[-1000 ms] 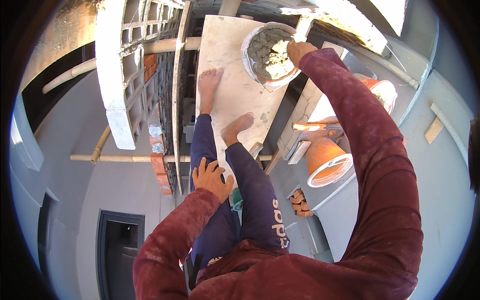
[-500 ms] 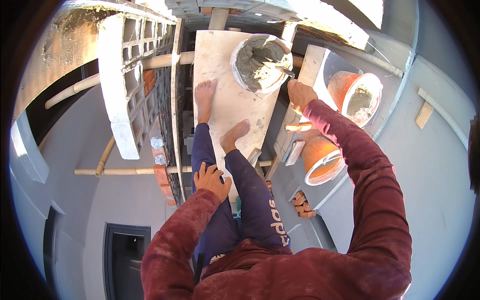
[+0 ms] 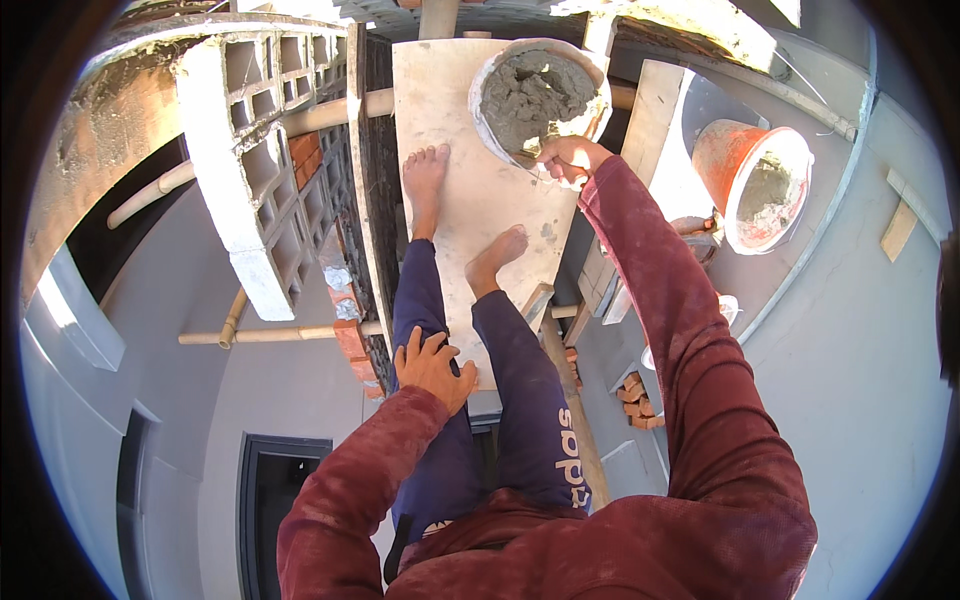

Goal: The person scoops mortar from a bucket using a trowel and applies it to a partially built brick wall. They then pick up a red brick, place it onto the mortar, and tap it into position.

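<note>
My right hand (image 3: 572, 160) is closed at the near right rim of a white-edged bucket (image 3: 482, 120), gripping what looks like a trowel, its handle mostly hidden by my fingers. Wet grey mortar (image 3: 535, 92) fills much of that bucket, its surface lumpy. The bucket stands on a pale wooden board (image 3: 450, 270), beyond my bare feet. With its fingers spread, my left hand (image 3: 434, 370) rests on my left leg at the knee and holds nothing.
An orange bucket (image 3: 730, 165) with mortar inside tilts at the right. Left of the board are pale pierced blocks (image 3: 262, 165) and a wooden upright (image 3: 358, 160). Bamboo poles (image 3: 290, 334) cross beneath. Several bricks (image 3: 638, 400) lie lower down on the right.
My right hand has moved left and slightly up, from beside the bucket to its near rim. The trowel has shifted toward that rim. My left hand stays on my leg; the view has shifted.
</note>
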A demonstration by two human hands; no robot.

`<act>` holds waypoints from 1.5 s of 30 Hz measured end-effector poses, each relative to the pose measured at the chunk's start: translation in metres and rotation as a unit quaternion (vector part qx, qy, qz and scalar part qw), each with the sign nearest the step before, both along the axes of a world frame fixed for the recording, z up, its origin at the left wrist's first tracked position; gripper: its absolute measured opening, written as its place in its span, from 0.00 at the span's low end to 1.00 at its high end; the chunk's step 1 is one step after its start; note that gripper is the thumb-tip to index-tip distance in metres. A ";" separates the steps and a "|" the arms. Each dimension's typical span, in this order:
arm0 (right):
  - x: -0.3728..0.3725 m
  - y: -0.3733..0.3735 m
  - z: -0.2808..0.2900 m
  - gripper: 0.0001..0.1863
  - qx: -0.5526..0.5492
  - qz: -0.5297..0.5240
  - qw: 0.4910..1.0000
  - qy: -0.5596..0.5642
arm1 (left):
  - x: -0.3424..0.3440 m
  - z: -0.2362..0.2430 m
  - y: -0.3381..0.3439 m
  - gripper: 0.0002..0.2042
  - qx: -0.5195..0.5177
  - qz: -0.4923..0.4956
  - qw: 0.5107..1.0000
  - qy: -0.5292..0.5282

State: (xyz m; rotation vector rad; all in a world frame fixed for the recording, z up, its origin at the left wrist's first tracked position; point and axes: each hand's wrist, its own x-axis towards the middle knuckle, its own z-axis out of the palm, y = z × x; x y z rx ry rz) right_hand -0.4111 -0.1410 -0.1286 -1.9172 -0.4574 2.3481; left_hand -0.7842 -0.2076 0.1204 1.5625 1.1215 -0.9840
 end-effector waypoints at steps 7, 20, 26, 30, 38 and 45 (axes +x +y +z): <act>0.012 -0.031 0.050 0.17 -0.106 -0.608 0.664 0.423 | 0.009 0.006 0.009 0.22 0.004 -0.030 1.000 0.004; 0.005 -0.017 0.094 0.22 0.125 0.216 0.920 -0.303 | 0.009 0.005 0.007 0.25 -0.014 -0.035 0.999 0.007; 0.006 -0.025 0.040 0.22 0.064 0.375 0.853 -0.358 | 0.002 0.006 0.007 0.25 -0.027 -0.013 1.000 0.004; 0.032 -0.018 0.079 0.18 0.061 0.485 0.812 -0.318 | -0.001 0.007 0.007 0.25 -0.030 -0.006 1.000 0.007; -0.008 -0.015 0.092 0.15 0.058 0.467 0.810 -0.349 | -0.001 0.004 0.007 0.25 -0.044 0.022 0.999 -0.003; 0.007 -0.001 0.006 0.05 -0.063 -0.064 0.995 -0.042 | 0.002 0.004 0.010 0.24 -0.021 -0.002 1.000 0.002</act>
